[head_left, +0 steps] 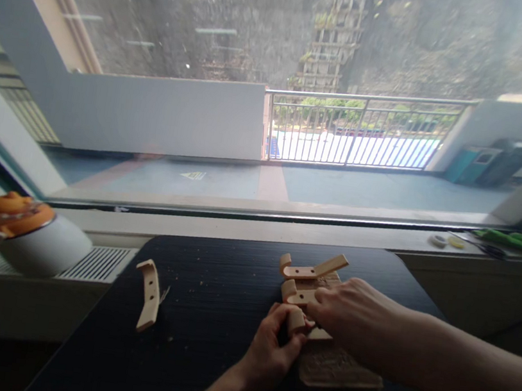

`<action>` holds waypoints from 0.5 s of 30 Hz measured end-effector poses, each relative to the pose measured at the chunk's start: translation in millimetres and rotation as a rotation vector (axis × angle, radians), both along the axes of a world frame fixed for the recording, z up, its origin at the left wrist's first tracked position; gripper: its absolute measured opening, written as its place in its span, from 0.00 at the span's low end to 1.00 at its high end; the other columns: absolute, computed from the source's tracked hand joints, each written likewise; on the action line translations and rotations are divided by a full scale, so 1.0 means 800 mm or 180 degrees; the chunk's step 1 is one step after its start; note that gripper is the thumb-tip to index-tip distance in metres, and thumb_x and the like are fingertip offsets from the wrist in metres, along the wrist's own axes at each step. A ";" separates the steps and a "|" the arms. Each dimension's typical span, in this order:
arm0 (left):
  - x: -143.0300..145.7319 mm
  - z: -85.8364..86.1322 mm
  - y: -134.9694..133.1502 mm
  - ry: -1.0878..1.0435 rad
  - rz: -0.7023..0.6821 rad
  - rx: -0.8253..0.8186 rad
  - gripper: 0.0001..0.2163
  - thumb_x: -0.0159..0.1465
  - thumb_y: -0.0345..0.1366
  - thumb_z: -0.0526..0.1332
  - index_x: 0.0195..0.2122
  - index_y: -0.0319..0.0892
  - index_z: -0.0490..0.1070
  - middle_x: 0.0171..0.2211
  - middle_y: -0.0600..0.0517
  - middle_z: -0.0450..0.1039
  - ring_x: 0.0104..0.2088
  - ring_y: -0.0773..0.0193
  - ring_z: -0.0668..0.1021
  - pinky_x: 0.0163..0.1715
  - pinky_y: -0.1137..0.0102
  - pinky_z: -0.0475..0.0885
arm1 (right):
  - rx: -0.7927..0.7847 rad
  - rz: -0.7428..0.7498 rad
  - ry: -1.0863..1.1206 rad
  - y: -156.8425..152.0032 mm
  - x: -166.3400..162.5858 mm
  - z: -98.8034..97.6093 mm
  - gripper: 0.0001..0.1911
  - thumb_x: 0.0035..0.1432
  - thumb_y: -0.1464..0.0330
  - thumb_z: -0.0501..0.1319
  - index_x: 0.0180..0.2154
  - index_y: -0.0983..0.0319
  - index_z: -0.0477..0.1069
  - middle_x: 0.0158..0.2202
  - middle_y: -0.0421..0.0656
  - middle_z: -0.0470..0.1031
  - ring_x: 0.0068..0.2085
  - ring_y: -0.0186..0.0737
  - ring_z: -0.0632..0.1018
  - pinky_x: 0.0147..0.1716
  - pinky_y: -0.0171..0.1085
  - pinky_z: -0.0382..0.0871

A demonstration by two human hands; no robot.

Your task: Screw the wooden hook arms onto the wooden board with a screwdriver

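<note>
My left hand point(275, 343) is closed around the curled end of a pale wooden hook point(296, 321), thumb and fingers on either side. My right hand point(351, 317) reaches in from the right with its fingers curled down over the hooks; what they grip, if anything, is hidden. Just beyond the hands lie a second wooden hook point(296, 294) and a third wooden hook point(301, 272), the third with two dark holes and a raised far end. Under them is a wooden board point(341, 370) with a carved-looking surface, partly covered by my right hand.
Another wooden hook point(149, 296) with two holes lies at the left of the black table point(219, 319), among small crumbs. A white pot point(52, 247) with an orange animal-shaped top stands by the window. Tape rolls point(439, 240) and a green cloth-like item point(514, 241) rest on the sill.
</note>
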State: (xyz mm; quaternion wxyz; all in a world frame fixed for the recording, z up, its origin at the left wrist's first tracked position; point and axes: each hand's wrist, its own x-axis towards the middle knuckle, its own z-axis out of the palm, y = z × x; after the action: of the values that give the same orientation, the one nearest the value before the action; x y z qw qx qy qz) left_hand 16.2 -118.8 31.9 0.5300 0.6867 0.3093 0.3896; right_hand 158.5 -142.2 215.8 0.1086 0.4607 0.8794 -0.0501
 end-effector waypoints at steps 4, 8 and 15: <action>0.000 -0.002 0.000 -0.0015 0.0006 -0.0011 0.09 0.58 0.26 0.61 0.40 0.41 0.71 0.39 0.50 0.70 0.42 0.59 0.72 0.46 0.68 0.67 | -0.0136 -0.0120 0.0101 0.001 0.004 -0.004 0.11 0.49 0.82 0.60 0.34 0.63 0.73 0.31 0.46 0.77 0.36 0.44 0.79 0.32 0.35 0.65; -0.002 -0.001 -0.001 -0.0040 -0.0039 -0.0014 0.08 0.59 0.26 0.60 0.40 0.41 0.71 0.40 0.49 0.70 0.44 0.58 0.72 0.48 0.67 0.67 | -0.0284 -0.0229 0.0143 0.003 0.006 0.000 0.12 0.49 0.80 0.60 0.36 0.62 0.73 0.33 0.46 0.78 0.37 0.45 0.79 0.33 0.36 0.65; -0.002 0.003 -0.001 -0.0028 -0.0049 0.0016 0.08 0.60 0.27 0.60 0.40 0.41 0.72 0.40 0.48 0.70 0.45 0.57 0.72 0.49 0.66 0.67 | -0.0344 -0.0278 -0.0039 0.004 0.006 0.003 0.10 0.53 0.79 0.58 0.36 0.63 0.72 0.33 0.46 0.79 0.34 0.45 0.80 0.28 0.37 0.63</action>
State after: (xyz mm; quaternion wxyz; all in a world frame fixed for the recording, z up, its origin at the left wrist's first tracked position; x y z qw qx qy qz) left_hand 14.9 -119.3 34.4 0.5326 0.6887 0.3008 0.3893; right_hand 163.3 -138.7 218.0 0.1364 0.4925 0.8538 -0.0994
